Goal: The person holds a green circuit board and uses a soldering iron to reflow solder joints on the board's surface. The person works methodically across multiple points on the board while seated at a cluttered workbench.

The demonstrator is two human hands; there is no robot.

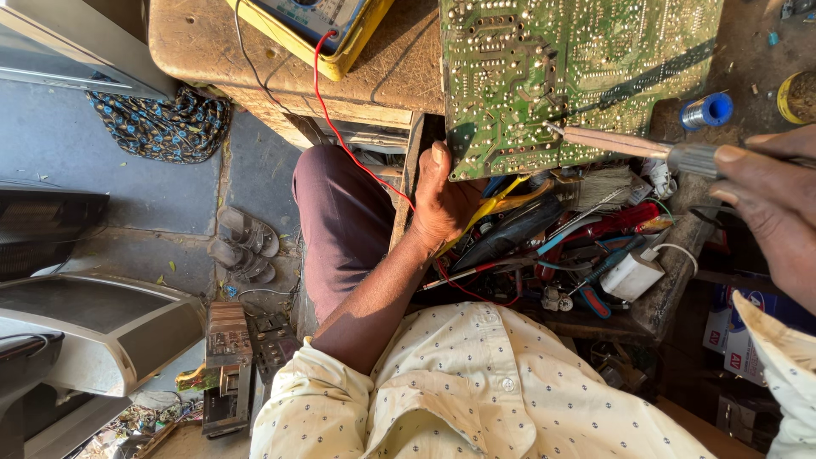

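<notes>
Right hand (769, 208) closed around soldering iron (633, 146), long axis level across frame, tip pointing left onto green circuit board (544, 76). Left hand (442, 200) grips board's near corner, thumb on top, steadying it at wooden bench (212, 51) edge. Board likely light, stiff, fragile: best held by edges. Tool drawer (586, 246) below; solder spool (705, 110), yellow meter (340, 38) nearby.
</notes>
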